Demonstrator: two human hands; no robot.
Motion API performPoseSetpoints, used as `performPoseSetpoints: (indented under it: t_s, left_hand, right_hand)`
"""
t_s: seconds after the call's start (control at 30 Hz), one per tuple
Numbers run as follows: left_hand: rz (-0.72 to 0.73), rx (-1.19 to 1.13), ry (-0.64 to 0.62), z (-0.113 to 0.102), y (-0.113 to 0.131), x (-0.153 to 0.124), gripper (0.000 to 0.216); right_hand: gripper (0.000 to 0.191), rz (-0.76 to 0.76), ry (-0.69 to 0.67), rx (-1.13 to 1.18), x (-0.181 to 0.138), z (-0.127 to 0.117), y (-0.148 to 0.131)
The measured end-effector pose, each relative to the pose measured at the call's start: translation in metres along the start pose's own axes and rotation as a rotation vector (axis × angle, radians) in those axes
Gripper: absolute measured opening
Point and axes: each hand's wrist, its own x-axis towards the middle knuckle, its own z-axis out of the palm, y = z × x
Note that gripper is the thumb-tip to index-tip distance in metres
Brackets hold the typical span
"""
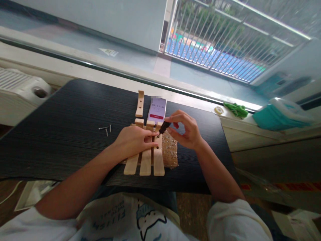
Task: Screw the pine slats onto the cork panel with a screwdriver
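Three pale wooden hooks [158, 164] lie side by side across a brown, bubble-textured pad, with their wide ends toward me. My left hand [132, 140] reaches over them from the left, palm down. Its thumb and a finger press on the rightmost hook around its holes, holding it down. Between the fingertips of my right hand [185, 129] is a short dark screwdriver [164, 127], tilted, with its lower end at the upper hole of that hook. Whether a screw sits under the tip is too small to tell.
Several loose screws [106, 130] lie left of my left hand. Another wooden hook [139, 104] and a phone [157, 110] with a lit timer lie farther back on the black table [62, 134]. A tape roll [218, 110], green cloth [235, 109] and teal bin [276, 115] are at the right.
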Motion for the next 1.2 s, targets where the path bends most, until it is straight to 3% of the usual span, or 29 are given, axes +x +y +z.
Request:
performPoseSetpoints:
  t_s: [0.4,0.53,0.8,1.2]
  left_hand:
    - [-0.001,0.001,-0.002,0.0,-0.001,0.0,0.048]
    - [-0.012,0.009,-0.008,0.0,0.0,0.0,0.05]
    - [-0.007,0.007,-0.014,-0.001,0.0,0.0,0.049]
    - [-0.003,-0.003,-0.005,0.0,-0.001,0.0,0.051]
  right_hand:
    - [0.022,0.298,-0.191,0.313,-0.008,-0.001,0.004]
    - [0.023,0.362,-0.176,0.32,-0.01,0.0,0.004]
    - [0.025,0.253,-0.176,0.244,-0.002,-0.004,0.0]
    - [0.025,0.245,-0.085,0.139,-0.001,-0.003,-0.002]
